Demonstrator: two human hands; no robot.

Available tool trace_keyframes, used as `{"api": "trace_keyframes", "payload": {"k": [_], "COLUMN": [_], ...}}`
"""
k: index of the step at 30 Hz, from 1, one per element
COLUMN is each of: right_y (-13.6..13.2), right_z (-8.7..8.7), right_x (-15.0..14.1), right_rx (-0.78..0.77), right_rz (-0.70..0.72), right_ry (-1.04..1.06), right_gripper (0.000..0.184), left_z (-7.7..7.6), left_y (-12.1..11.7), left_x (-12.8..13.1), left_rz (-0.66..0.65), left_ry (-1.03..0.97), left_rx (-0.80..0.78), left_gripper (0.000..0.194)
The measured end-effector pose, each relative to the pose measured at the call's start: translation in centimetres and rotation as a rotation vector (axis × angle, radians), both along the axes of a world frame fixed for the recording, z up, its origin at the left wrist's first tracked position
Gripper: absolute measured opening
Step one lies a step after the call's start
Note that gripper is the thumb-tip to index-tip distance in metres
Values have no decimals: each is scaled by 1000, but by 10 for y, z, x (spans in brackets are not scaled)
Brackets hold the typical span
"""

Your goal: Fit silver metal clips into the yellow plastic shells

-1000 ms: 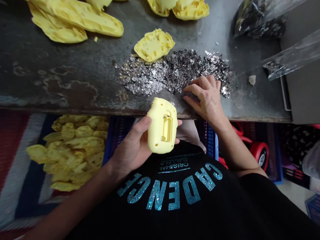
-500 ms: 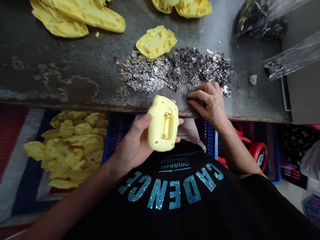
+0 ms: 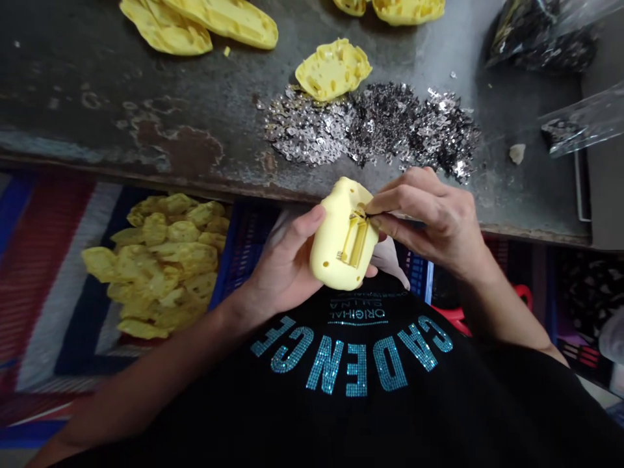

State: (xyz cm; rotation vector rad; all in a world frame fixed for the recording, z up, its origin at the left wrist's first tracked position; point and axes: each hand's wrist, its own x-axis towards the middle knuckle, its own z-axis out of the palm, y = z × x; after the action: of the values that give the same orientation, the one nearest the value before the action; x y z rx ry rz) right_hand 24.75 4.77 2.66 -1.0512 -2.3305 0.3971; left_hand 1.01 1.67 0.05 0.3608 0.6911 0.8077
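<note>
A yellow plastic housing (image 3: 336,250) with a rectangular battery slot rests in my left hand (image 3: 287,266), whose fingers wrap round its side and back. My right hand (image 3: 429,218) is pinched at the upper end of the slot; a small dark piece shows at its fingertips, probably metal but too small to make out fully. Just beyond both hands, a heap of small metal contact plates (image 3: 312,133), silvery at left and darker toward the right, lies on the metal bench (image 3: 234,130). A yellow half shell (image 3: 331,68) sits on the heap's far edge.
More yellow shells (image 3: 234,19) lie at the back of the bench. Clear bags of dark small parts (image 3: 546,32) stand at back right, near a whitish lump (image 3: 517,153). Below the bench edge at left is a pile of yellow shells (image 3: 166,260) beside a blue crate (image 3: 246,227).
My right hand has moved from the bench by the metal heap to the housing's slot. The left hand still holds the housing, turned slightly. The whole view has shifted.
</note>
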Motion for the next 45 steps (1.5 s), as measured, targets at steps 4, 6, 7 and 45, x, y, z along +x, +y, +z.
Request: {"api": "trace_keyframes", "payload": {"k": [4, 6, 7, 45], "right_y": [-2, -4, -4, -5], "right_z": [5, 6, 6, -10], "right_x": [-1, -2, -3, 2], "right_rx": [-13, -19, -24, -308], "right_rz": [8, 21, 40, 10], "right_ry": [-2, 43, 76, 299], "right_gripper": [18, 15, 14, 50], "left_z": [-2, -3, -3, -7], "left_y": [-3, -4, -5, -16], "left_x": [-1, -3, -3, 0], "left_rz": [-18, -30, -32, 61], "left_ry": [-22, -27, -33, 111], "left_rx": [56, 53, 50, 235], "left_gripper": [54, 56, 58, 71]}}
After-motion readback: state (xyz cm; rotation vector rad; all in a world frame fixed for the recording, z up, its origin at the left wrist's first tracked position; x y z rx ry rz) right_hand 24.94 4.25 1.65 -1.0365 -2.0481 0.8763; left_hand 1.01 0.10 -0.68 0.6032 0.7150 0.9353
